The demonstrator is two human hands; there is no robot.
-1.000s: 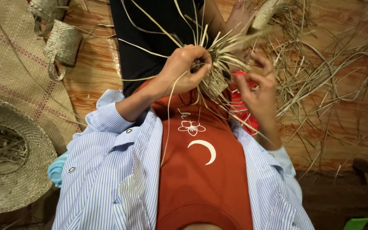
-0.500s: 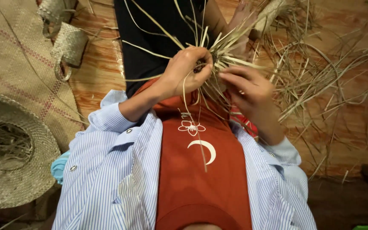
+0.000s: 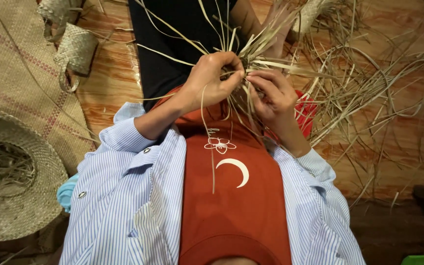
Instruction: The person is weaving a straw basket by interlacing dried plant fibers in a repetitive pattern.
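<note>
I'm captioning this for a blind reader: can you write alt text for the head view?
Seen from above, a person's left hand and right hand pinch and weave a bundle of dried straw strips over their lap. Loose straw litters the wooden floor; a woven hat and woven mat lie to their left.

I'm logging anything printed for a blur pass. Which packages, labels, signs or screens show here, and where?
No packages, labels, signs or screens.
Only print: white flower and crescent design on the red shirt front, below the left hand and right hand gripping the straw strips.
</note>
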